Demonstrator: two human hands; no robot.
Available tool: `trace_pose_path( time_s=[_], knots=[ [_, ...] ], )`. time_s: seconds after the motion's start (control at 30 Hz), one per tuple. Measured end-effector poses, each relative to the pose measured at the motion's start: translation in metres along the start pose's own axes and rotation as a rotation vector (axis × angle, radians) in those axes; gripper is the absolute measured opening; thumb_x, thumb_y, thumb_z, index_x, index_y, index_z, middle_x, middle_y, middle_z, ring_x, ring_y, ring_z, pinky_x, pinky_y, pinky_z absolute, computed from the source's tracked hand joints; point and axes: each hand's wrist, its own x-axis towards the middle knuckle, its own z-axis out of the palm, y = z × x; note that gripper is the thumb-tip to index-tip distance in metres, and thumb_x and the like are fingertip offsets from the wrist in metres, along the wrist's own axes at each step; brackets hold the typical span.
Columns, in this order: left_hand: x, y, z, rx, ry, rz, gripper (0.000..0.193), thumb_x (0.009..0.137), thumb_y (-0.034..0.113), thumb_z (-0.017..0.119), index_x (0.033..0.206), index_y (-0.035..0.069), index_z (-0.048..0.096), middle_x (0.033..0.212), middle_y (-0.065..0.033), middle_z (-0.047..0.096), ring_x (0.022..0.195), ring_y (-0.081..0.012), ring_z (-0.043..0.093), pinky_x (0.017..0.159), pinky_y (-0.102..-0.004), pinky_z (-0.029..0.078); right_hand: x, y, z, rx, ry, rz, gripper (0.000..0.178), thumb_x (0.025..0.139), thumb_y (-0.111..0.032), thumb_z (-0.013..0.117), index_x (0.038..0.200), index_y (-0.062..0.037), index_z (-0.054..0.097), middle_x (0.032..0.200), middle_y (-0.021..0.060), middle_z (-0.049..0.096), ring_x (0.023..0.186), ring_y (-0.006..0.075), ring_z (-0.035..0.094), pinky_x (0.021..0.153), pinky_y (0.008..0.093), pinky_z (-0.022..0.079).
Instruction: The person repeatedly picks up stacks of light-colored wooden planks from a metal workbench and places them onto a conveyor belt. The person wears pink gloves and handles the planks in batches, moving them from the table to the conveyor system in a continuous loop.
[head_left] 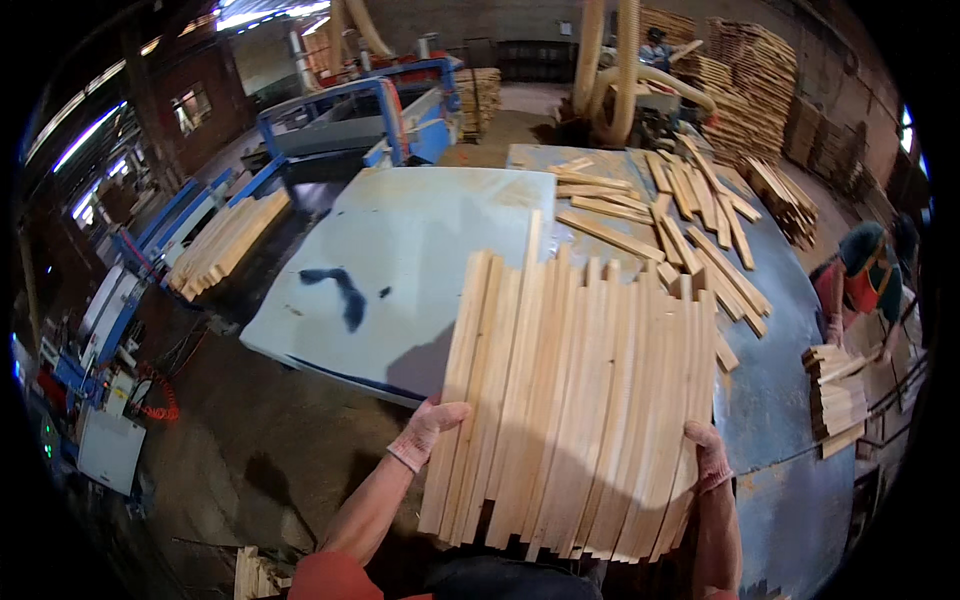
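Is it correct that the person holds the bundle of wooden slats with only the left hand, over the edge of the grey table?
Not quite. In the head view both hands hold the bundle of wooden slats: the left hand grips its left side and the right hand its right side. The rest stands: the bundle is over the edge of the grey table.

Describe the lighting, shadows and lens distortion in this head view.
Head view: strong fisheye, with black corners and the grey table edges bowed; bright window glare at upper left and far right; the bundle of wooden slats, gripped by the left hand and right hand, is evenly lit and casts a soft shadow on the table; the floor at lower left is dim; the background stacks are slightly soft.
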Motion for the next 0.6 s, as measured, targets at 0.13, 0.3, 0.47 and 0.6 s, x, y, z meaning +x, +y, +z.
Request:
trace_pose_path(
  time_s=[0.13,0.3,0.47,0.6],
  knots=[
    [-0.032,0.031,-0.135,-0.037,0.166,0.062,0.056,0.088,0.021,0.084,0.136,-0.001,0.066,0.125,-0.0109,0.073,0.11,-0.0211,0.073,0.098,-0.0384,0.061,0.083,0.055,0.083,-0.069,-0.098,0.16,0.047,0.087,-0.012,0.078,0.129,0.007,0.07,0.114,0.0156,0.077,0.105,0.0273,0.076,0.094,0.0415,0.062],
    [-0.026,0.06,-0.224,-0.086,0.28,-0.088,0.073,0.09,0.032,0.084,0.147,-0.004,0.055,0.132,-0.0157,0.069,0.113,-0.0276,0.071,0.098,-0.0419,0.06,0.184,0.111,0.135,-0.31,-0.055,0.254,0.02,0.09,-0.01,0.076,0.102,0.0059,0.078,0.1,0.0123,0.076,0.088,0.0226,0.07,0.081,0.0346,0.055],
    [-0.01,0.096,-0.274,0.023,0.396,0.028,0.089,0.094,0.044,0.083,0.157,-0.006,0.045,0.144,-0.017,0.062,0.127,-0.0273,0.064,0.109,-0.0398,0.052,0.222,0.131,0.212,-0.471,-0.058,0.288,0.02,0.093,-0.02,0.076,0.097,0.0002,0.075,0.09,0.0027,0.068,0.083,0.0155,0.063,0.079,0.0295,0.05],
    [0.021,0.16,-0.285,0.16,0.351,0.024,0.089,0.098,0.048,0.079,0.161,-0.003,0.042,0.152,-0.0175,0.058,0.139,-0.0263,0.056,0.115,-0.0392,0.047,0.288,0.16,0.213,-0.384,0.003,0.229,0.029,0.095,-0.022,0.074,0.11,0.0025,0.08,0.104,0.0095,0.077,0.093,0.0237,0.071,0.086,0.035,0.055]
  ],
)
